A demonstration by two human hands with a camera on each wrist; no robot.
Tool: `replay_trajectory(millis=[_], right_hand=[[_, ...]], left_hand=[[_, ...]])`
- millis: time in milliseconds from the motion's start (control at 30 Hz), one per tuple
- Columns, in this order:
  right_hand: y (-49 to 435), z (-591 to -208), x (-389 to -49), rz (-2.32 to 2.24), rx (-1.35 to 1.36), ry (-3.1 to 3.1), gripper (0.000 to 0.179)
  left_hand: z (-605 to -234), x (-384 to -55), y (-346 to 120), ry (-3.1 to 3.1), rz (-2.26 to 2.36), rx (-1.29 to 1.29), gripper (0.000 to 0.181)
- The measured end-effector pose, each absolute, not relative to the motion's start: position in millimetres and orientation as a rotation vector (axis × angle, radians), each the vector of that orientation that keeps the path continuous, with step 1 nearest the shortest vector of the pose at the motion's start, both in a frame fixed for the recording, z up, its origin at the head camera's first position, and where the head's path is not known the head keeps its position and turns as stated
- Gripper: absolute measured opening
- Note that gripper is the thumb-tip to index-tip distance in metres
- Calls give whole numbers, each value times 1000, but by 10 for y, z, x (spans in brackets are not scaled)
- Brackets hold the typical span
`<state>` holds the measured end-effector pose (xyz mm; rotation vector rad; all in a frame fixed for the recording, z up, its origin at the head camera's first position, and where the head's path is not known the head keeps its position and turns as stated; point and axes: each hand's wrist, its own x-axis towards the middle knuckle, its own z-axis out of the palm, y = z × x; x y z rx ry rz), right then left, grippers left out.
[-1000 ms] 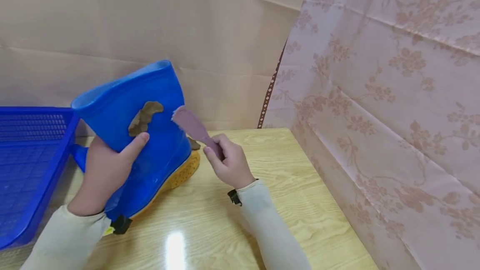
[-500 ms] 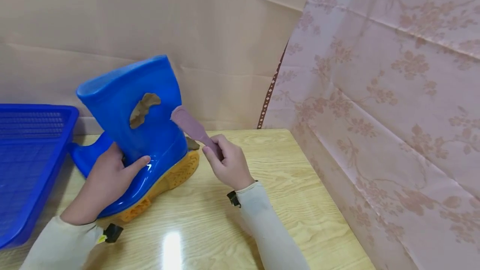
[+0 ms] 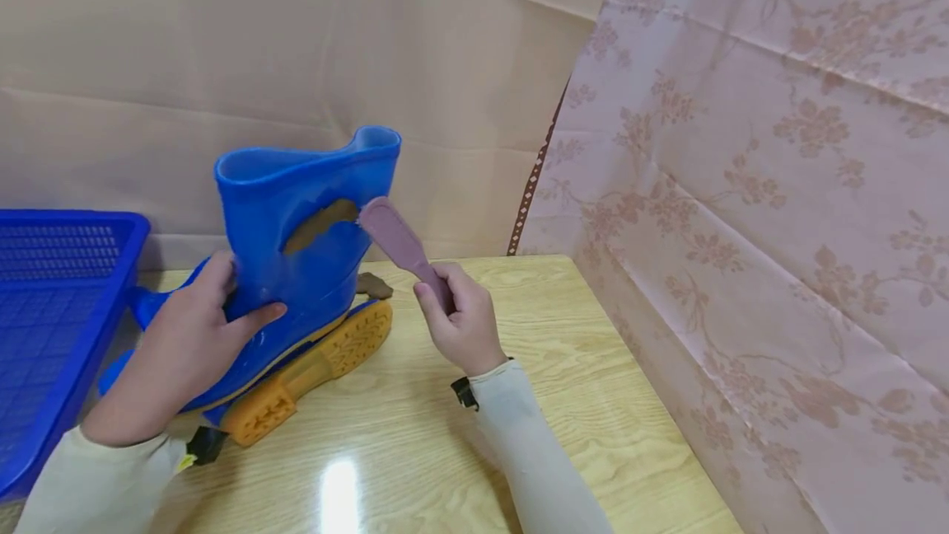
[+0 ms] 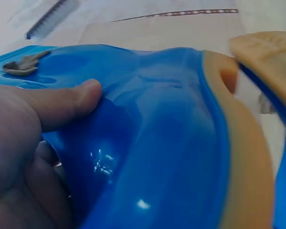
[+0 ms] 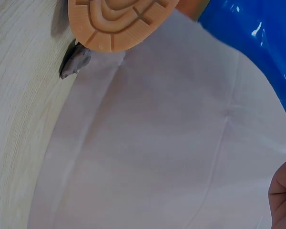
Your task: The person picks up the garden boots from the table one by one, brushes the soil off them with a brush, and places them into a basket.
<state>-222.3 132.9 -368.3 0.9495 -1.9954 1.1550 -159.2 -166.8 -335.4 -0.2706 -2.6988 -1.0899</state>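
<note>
A blue rubber boot (image 3: 304, 237) with an orange-yellow sole (image 3: 311, 369) stands tilted left of centre in the head view, its heel lifted off the wooden table (image 3: 445, 452) and its shaft opening turned upward. The left hand (image 3: 185, 344) grips the boot low on the shaft, near the ankle, with the thumb wrapped across the front and the other fingers curled behind; the left wrist view shows the thumb (image 4: 62, 102) pressed flat on the glossy blue rubber (image 4: 171, 143), with the sole's pale edge (image 4: 243, 157) running down the right of that frame. A brown patch of mud (image 3: 320, 225) sits on the upper shaft, just below the rim.

The right hand (image 3: 463, 324) is at the centre of the head frame, fingers curled round the handle of a mauve plastic scraper (image 3: 400, 241). The scraper's flat blade points up and left, its tip touching the shaft at the right end of the mud patch.

A small brown lump (image 3: 371, 285) lies on the table behind the boot's heel; the right wrist view shows it as a grey-brown scrap (image 5: 75, 61) just beside the sole's tread (image 5: 117, 21). A blue plastic mesh basket (image 3: 52, 311) fills the left edge of the head frame, near the boot's toe. Beige cloth (image 3: 222, 48) hangs behind the table, and a floral-patterned curtain (image 3: 778, 229) covers the right side.
</note>
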Motion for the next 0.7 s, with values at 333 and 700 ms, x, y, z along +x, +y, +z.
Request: replay_trajectory(millis=[333,700], right_hand=[[1320,-3704,-2241,1148,1007,-1974,26],[1301,-3684,-2242,1054,1022,-1909,37]], left_hand=[[-3250,-1508,-1605,-2617,-998,-159,67],[-3260,-1505,-1586,-2605,-1012,-76,70]])
